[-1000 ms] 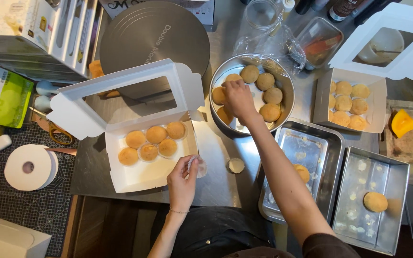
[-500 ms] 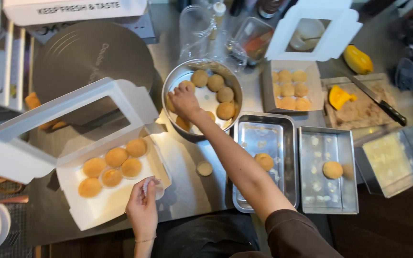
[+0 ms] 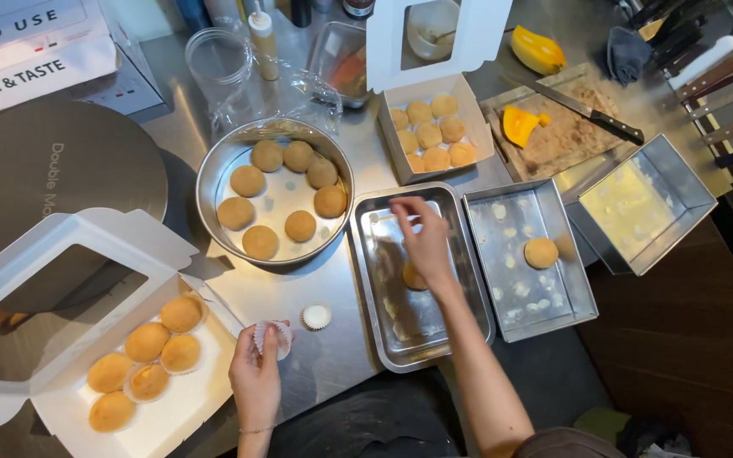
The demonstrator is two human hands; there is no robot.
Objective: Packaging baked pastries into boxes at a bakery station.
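Observation:
My left hand (image 3: 255, 373) is by the counter's front edge, pinching a stack of white paper cupcake liners (image 3: 271, 336). It sits just right of an open white windowed box (image 3: 187, 404) holding several golden buns (image 3: 147, 343) in liners. My right hand (image 3: 423, 240) reaches over a rectangular metal tray (image 3: 409, 332), fingers spread. It hovers above a single bun (image 3: 411, 277) that it partly hides. A round metal pan (image 3: 276, 196) with several buns stands between the box and the tray.
One loose liner (image 3: 316, 316) lies on the steel counter. A second tray (image 3: 545, 301) holds one bun (image 3: 541, 253), beside an empty square tin (image 3: 638, 203). Behind are another filled white box (image 3: 430, 134), a cutting board with knife (image 3: 587, 114) and squash pieces (image 3: 521, 125), and a dark round board (image 3: 53, 170) at left.
My right hand left the round pan and moved right, over the rectangular tray. My left hand stayed by the box with the liners. The view shifted left.

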